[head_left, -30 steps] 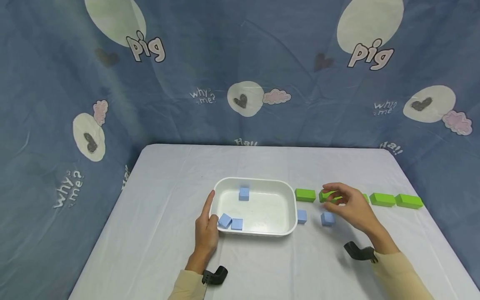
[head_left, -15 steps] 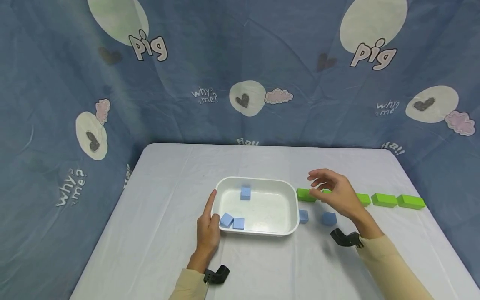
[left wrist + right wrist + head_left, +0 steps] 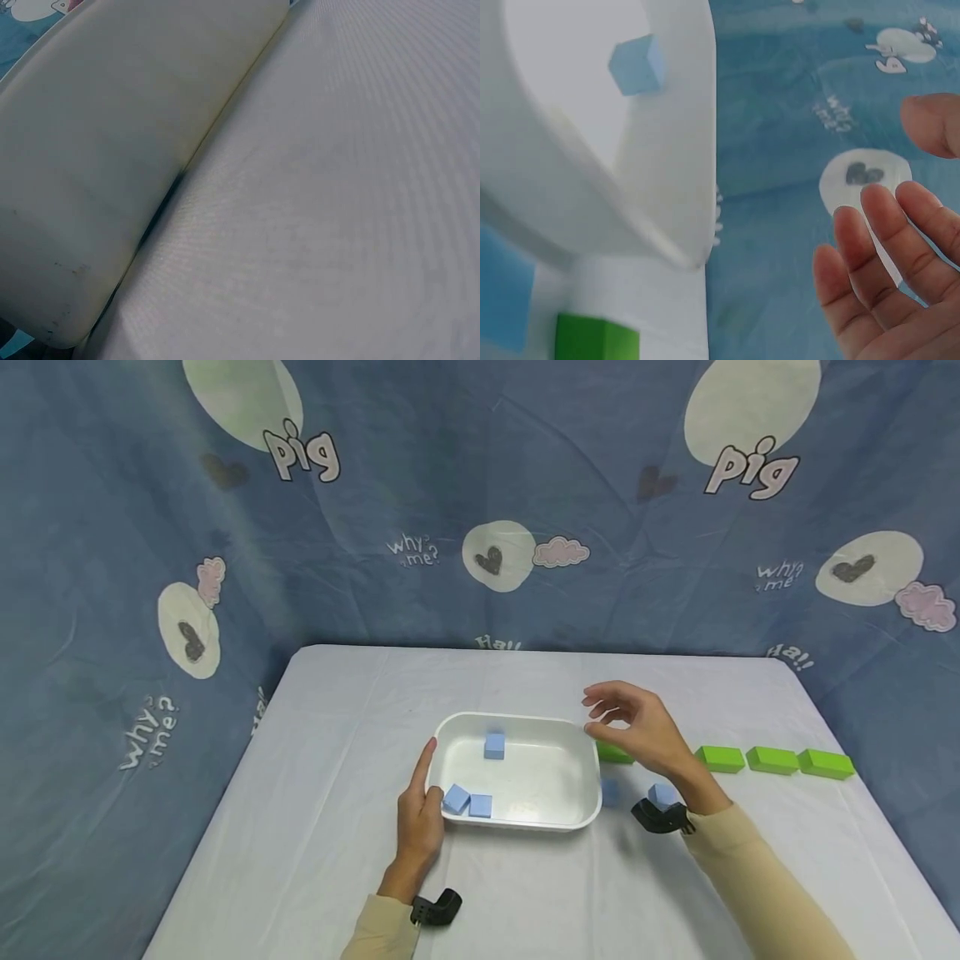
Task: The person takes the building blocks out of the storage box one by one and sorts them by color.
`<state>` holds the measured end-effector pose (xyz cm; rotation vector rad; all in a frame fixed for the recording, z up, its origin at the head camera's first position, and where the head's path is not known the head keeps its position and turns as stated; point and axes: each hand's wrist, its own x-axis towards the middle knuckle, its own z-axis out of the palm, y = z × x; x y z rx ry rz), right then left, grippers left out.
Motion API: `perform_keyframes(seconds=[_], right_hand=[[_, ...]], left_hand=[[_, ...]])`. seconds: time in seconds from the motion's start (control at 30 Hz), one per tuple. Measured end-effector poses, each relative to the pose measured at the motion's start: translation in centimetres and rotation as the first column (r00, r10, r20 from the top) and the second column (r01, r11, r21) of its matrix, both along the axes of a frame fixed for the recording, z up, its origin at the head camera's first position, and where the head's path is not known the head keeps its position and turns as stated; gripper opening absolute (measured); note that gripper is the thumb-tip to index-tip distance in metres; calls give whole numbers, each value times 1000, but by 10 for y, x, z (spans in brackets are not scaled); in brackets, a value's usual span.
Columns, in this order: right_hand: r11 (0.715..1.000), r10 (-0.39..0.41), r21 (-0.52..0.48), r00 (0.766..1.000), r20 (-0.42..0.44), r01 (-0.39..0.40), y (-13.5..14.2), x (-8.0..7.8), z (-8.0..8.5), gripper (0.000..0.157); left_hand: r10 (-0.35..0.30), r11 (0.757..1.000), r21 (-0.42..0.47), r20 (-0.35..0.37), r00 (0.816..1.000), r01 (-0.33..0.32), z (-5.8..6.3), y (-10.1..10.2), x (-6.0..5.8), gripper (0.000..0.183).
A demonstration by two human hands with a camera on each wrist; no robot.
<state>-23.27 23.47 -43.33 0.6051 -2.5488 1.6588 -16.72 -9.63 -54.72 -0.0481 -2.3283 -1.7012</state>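
A white tray (image 3: pixel 525 785) lies on the table with three blue cubes inside: one cube (image 3: pixel 494 746) near the far wall, a tilted cube (image 3: pixel 456 799) and another cube (image 3: pixel 481 807) at the near left. My left hand (image 3: pixel 420 831) grips the tray's left side, thumb at the rim, index finger straight along the wall; its other fingers are hidden. Beside the tray's far right corner hovers my right hand (image 3: pixel 637 722), fingers spread apart and holding nothing. In the right wrist view, the right hand's fingers (image 3: pixel 885 225) stand away from the tray wall.
Right of the tray sit two blue cubes, one cube (image 3: pixel 611 792) in shadow and one cube (image 3: pixel 663 796) partly behind the wrist camera. A green block (image 3: pixel 615 752) and several more green blocks (image 3: pixel 772 760) form a row. A patterned blue cloth (image 3: pixel 420 602) hangs behind the table.
My right hand has moved left and away from me, from above the green blocks to the tray's far right corner. The left hand stays on the tray.
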Motion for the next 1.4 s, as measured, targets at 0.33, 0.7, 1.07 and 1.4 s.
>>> perform_keyframes(seconds=[0.33,0.7,1.07,1.4], right_hand=[[999,45,0,999,-22,-45,-35,-14,-1,41],[995,85,-50,996,11,-84,-73,-30,-3,41],[996,80,-51,996,34,-79,-104,-31,-1,31],[995,83,-65,995,58,-79,-113,-40,-37,27]], left_hand=[[5,1000,-3,9,1000,-5,-1,0,0,75],[6,1000,-17,-11,1000,-6,-2,-2,-2,74],[-15,1000,-10,7,1000,16,-4,-2,-3,73],[17,999,-48,-37,999,-19,-2,-4,-2,74]])
